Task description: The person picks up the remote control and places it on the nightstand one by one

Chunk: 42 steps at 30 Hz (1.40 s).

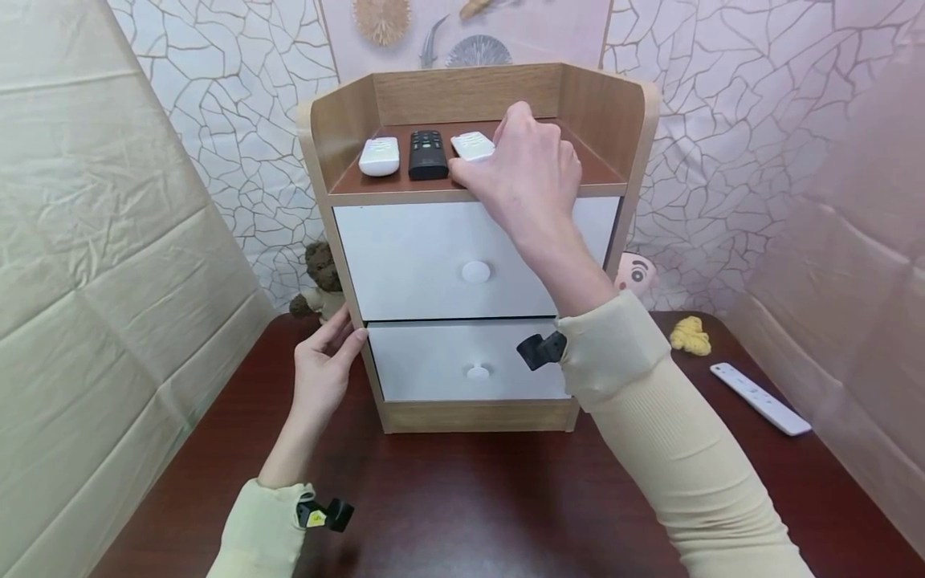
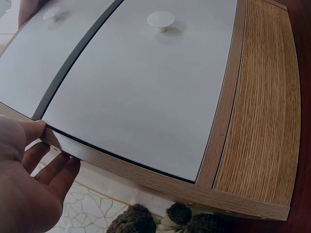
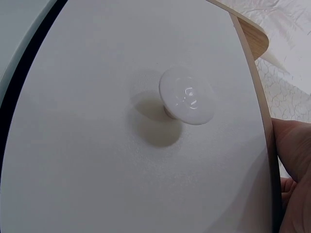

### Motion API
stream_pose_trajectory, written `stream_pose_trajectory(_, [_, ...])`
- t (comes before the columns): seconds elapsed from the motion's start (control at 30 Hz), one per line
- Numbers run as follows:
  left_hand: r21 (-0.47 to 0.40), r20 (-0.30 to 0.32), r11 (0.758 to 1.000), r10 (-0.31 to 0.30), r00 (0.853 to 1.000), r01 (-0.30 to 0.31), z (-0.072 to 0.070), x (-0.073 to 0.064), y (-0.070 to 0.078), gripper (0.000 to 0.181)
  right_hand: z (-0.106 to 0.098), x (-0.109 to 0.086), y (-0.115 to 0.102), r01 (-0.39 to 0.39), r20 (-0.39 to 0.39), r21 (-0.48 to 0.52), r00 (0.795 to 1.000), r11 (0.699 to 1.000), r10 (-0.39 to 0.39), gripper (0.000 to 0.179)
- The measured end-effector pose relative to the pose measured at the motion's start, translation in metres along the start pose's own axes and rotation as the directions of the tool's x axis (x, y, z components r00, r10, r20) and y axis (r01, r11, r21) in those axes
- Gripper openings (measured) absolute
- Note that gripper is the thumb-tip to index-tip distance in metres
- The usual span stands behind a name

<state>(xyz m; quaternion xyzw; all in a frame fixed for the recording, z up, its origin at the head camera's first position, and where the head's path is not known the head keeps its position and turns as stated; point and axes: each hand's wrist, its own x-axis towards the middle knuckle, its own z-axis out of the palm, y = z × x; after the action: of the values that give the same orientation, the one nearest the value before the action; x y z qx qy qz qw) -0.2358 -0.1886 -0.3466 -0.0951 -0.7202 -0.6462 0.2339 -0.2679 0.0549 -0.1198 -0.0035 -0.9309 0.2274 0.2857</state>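
Observation:
A small wooden cabinet [image 1: 480,417] with two white drawers stands on a dark red table. On its top shelf lie a white remote control [image 1: 379,157], a black remote control [image 1: 428,156] and a second white remote [image 1: 473,146]. My right hand [image 1: 531,172] reaches over the shelf and holds this second white remote, thumb at its near end; the other fingers and part of the remote are hidden. My left hand [image 1: 325,369] grips the cabinet's left side edge, thumb on the front and fingers behind, also plain in the left wrist view. Both drawers look pushed in.
Right of the cabinet lie a long white remote [image 1: 760,399] and a yellow bundle [image 1: 690,335]. A brown teddy bear [image 1: 322,269] sits behind the left side; a pink toy with a drawn face [image 1: 636,274] shows behind the right. Beige cloth hangs on both sides.

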Motion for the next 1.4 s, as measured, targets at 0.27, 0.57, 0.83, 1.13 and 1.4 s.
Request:
stream_pose_trajectory(0.27, [-0.001,0.002,1.0,-0.008,1.0,0.008,0.001,-0.001,-0.001,0.05,-0.003,-0.005,0.004,0.027,0.015,0.023,1.0,0.999,-0.027,0.057])
stream_pose_trajectory(0.57, [0.016,0.004,1.0,-0.02,1.0,0.02,0.001,-0.002,-0.003,0.051,-0.032,-0.028,0.027,0.092,-0.018,0.15,0.996,0.984,-0.09,0.058])
stream_pose_trajectory(0.83, [0.011,0.01,1.0,-0.015,1.0,0.015,0.0,-0.003,-0.002,0.051,-0.073,-0.059,0.078,0.133,-0.074,0.236,0.99,0.963,-0.118,0.058])
stream_pose_trajectory(1.13, [0.034,0.016,0.999,-0.025,1.0,0.024,-0.003,-0.004,0.001,0.052,-0.094,-0.091,0.163,0.085,-0.178,0.158,0.982,0.984,-0.056,0.054])
stream_pose_trajectory(1.4, [0.036,0.025,0.999,-0.018,1.0,0.017,-0.003,-0.002,0.001,0.051,-0.086,-0.107,0.248,0.004,-0.166,0.356,0.984,0.935,0.059,0.039])
